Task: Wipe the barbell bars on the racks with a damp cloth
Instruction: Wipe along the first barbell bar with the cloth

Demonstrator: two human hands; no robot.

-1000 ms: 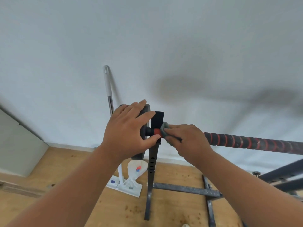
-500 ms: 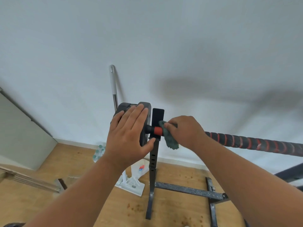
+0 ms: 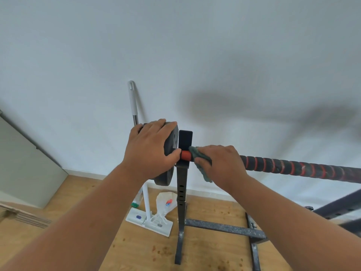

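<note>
Barbell bar (image 3: 293, 168) wiping is the step in hand, and nearest the camera two bare forearms reach forward to it. The right hand (image 3: 220, 165) curls over the bar with a teal damp cloth (image 3: 201, 163) bunched under its fingers; a loose corner of the cloth hangs below the grip. Just left of that grip a short red collar section (image 3: 185, 155) of the bar sits in the cradle of the black rack upright (image 3: 182, 184). Left of the upright, the left hand (image 3: 150, 151) lies spread over the black weight plate (image 3: 168, 153), fingers fairly straight across its top edge and thumb near the red section, bracing rather than clutching.

To the right of the grip the bar runs on, wrapped in black and red, to the frame edge. It would be wise to keep the plate steadied so the bar does not roll, wrap the cloth fully round, and draw it rightwards along the wrap with firm, even pressure. Beyond, a white flat mop (image 3: 144, 192) leans on the wall over the wooden floor (image 3: 136, 251).
</note>
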